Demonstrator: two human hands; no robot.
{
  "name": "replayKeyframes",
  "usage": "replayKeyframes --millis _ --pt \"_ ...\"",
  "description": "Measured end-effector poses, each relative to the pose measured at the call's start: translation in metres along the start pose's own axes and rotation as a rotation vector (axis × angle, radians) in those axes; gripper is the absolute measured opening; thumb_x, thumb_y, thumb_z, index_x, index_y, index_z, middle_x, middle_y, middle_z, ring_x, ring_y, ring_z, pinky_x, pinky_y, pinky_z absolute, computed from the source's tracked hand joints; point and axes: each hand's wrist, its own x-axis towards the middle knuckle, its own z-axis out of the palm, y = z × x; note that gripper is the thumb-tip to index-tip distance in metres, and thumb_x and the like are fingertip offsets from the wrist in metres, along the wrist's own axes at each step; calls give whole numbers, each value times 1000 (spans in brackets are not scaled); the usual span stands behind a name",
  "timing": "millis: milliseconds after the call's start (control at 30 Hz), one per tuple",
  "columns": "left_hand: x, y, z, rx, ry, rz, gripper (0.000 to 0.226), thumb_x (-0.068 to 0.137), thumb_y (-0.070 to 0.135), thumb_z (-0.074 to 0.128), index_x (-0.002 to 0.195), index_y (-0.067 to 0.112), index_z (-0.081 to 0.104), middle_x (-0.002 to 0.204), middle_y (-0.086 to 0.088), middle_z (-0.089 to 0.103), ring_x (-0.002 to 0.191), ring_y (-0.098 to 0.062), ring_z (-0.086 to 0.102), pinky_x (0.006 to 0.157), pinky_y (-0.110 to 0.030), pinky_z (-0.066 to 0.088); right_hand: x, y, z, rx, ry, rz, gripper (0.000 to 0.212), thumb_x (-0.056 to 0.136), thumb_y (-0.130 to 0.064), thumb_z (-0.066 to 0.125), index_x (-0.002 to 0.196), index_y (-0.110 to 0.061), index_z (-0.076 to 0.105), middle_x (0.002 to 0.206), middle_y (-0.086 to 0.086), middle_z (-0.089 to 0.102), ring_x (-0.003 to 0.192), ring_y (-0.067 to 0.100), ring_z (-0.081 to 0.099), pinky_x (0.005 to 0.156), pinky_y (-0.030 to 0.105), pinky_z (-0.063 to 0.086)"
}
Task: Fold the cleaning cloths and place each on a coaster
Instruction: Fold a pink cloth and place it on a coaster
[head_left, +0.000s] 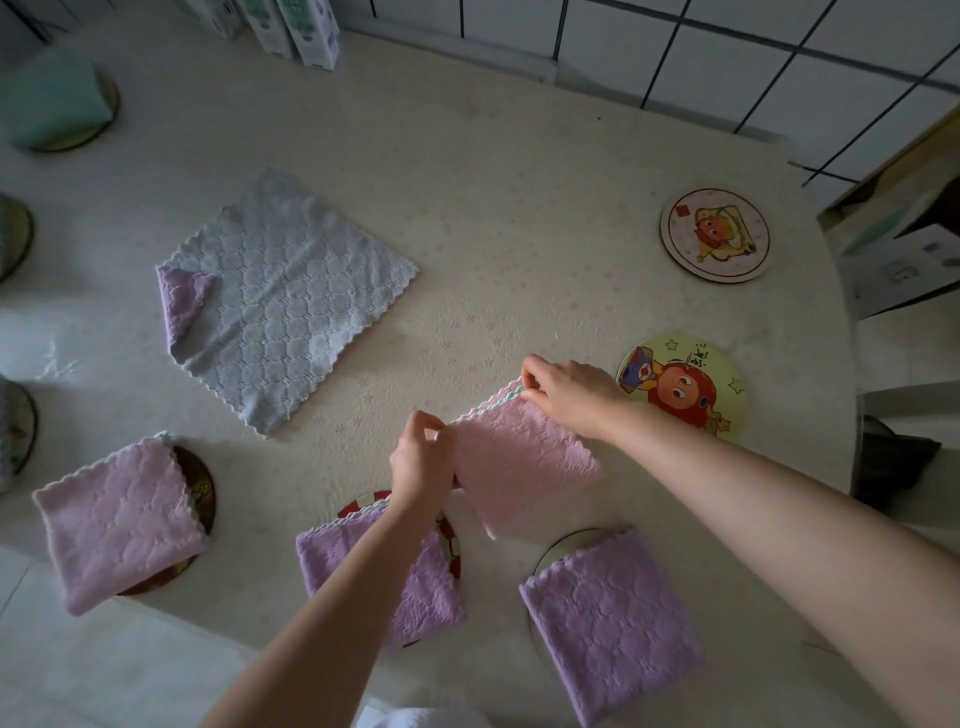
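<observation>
mid-fold, two cloths left
left hand (421, 460), right hand (566, 396) pinch pink cloth (524, 470) edge; grey cloth (288, 304) unfolded; dim left coasters (110, 111) seem filled.

Folded cloths (610, 623) on near coasters (563, 545)

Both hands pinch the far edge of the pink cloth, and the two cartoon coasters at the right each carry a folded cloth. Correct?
Not quite. The left hand and right hand do pinch the far edge of the pink cloth, but the far cartoon coaster and the near cartoon coaster carry no cloth, as the head view shows.
</observation>
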Motion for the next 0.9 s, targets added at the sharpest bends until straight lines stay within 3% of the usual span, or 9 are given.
replayKeyframes --millis 200,333,600,800,900 --pt "1 1 1 -3 16 2 7 90 30 49 84 32 52 88 -11 64 78 -30 66 63 -49 59 7 -3 -12 -15 -31 -33 21 99 -38 37 101 -17 38 64 -6 45 50 15 40 49 31 33" --pt "-3 4 0 -18 19 12 6 93 25 49 89 26 53 84 -11 62 76 -32 67 59 -50 58 9 2 -18 -31 -137 -41 15 94 -36 41 97 -21 43 72 -8 46 64 18 49 58 32 35" --pt "0 3 0 -13 44 17 6 95 28 47 92 25 51 86 -10 62 75 -30 66 57 -47 59 20 0 -8 -39 -88 19 23 99 -40 36 95 -18 38 80 2 55 67 24 52 58 35 38" --pt "-9 10 -3 -13 88 69 7 95 22 51 99 17 48 77 -7 60 65 -28 66 49 -47 57 12 0 0 21 24 150 28 96 -45 39 99 -17 37 75 -1 55 57 18 52 46 28 35" --pt "-20 8 -9 79 152 174 21 94 20 53 113 17 45 87 -1 62 67 -21 65 57 -39 56 -13 -5 7 2 293 176 25 98 -36 37 108 -14 41 83 1 56 61 18 53 42 26 35"
